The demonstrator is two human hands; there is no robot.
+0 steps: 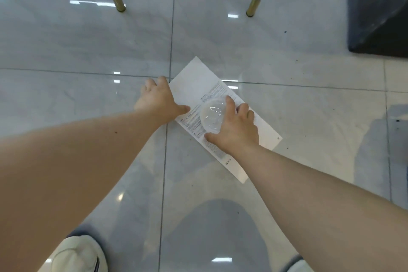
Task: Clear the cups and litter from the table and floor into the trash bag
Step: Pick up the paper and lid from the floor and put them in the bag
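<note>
A white printed paper sheet [196,83] lies flat on the glossy tiled floor [88,51]. On top of it rests a clear plastic dome lid [213,115]. My right hand [237,129] wraps around the lid, thumb at its near side and fingers over its far edge. My left hand [157,99] reaches down with spread fingers at the sheet's left edge, the thumb touching the paper. The trash bag is not in view.
Two dark chair legs with gold tips [120,5] [252,10] stand on the floor ahead. A dark block [377,13], perhaps a table base, fills the upper right. My light-coloured shoe [77,254] shows at the bottom left.
</note>
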